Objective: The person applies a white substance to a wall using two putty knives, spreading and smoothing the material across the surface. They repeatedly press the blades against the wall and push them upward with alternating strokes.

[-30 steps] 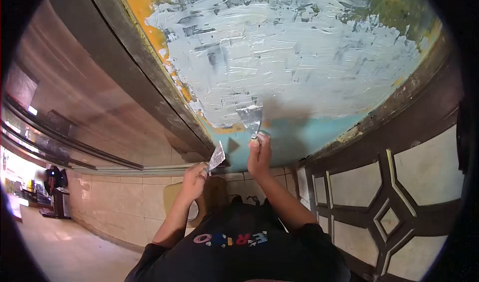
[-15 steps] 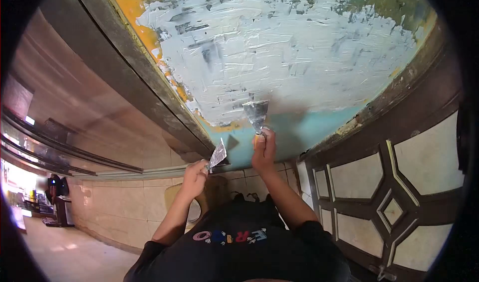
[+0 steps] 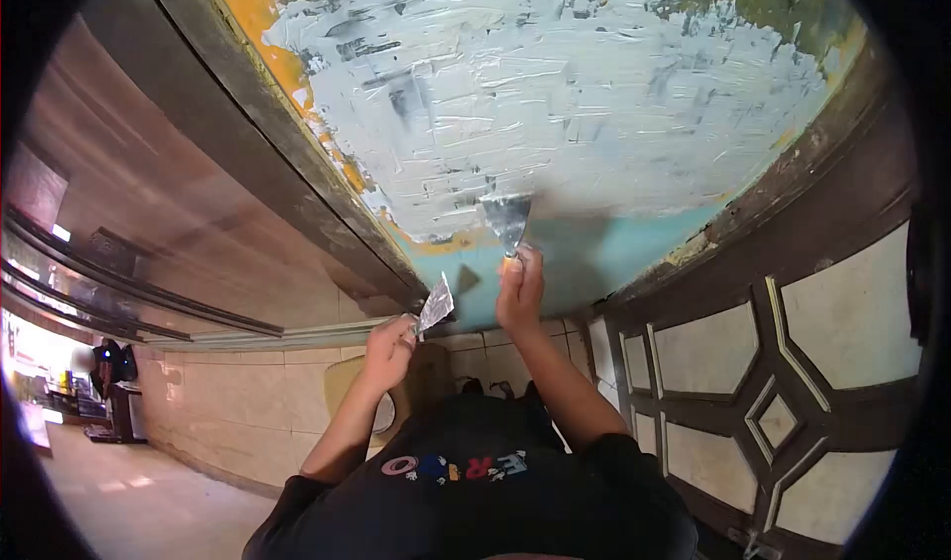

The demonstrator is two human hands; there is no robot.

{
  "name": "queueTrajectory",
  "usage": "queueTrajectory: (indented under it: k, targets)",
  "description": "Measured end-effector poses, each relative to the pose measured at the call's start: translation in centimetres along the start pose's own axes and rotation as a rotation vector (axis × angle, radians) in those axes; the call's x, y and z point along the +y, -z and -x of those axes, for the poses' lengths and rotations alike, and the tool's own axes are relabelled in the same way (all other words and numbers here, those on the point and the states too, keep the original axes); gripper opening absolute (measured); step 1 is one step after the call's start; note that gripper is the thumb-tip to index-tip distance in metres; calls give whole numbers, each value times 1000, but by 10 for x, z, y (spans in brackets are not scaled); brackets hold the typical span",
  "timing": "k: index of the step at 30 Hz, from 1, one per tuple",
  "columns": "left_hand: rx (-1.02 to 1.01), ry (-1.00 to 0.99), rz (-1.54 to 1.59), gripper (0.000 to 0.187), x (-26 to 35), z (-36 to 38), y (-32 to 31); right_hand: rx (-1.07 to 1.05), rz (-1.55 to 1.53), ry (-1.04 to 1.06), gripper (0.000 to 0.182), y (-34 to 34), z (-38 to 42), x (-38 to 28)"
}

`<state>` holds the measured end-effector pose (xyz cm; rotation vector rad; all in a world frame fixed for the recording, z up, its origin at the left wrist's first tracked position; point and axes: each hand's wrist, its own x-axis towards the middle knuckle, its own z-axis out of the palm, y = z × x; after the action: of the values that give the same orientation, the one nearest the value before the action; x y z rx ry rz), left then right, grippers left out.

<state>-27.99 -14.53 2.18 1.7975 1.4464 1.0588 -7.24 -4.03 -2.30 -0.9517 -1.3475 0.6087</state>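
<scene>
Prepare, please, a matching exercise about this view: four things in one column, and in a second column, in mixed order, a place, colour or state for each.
Column 1
1. Scraper in the right hand
2. Scraper in the left hand
3. Shirt
4. Door

Column 2
A. Black, with coloured letters
B. At the right of the picture, dark brown with pale panels
C. Blade overlapping the lower edge of the white coating in this view
D. Lower and further left of the two scrapers

Pairs: 1-C; 2-D; 3-A; 4-B
</scene>
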Motion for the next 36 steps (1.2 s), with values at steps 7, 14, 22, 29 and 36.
queueTrajectory:
  k: [7,14,22,29,36]
  targets:
    - [32,52,0,14,3,2,-6,-2,23,14,27,1,7,-1]
    - [105,45,21,14,13,1,-9,-88,19,-57,28,10,19,1]
    - [137,-31,-37,18,6,8,-12,-94,105,-21,23,-5,12,-10]
    - [159,71,7,26,2,14,-8,-57,96,122,22,-26,-17,-28]
    - [252,79,103,29,-24,22,-8,-144,22,19,24,-19,22,-18]
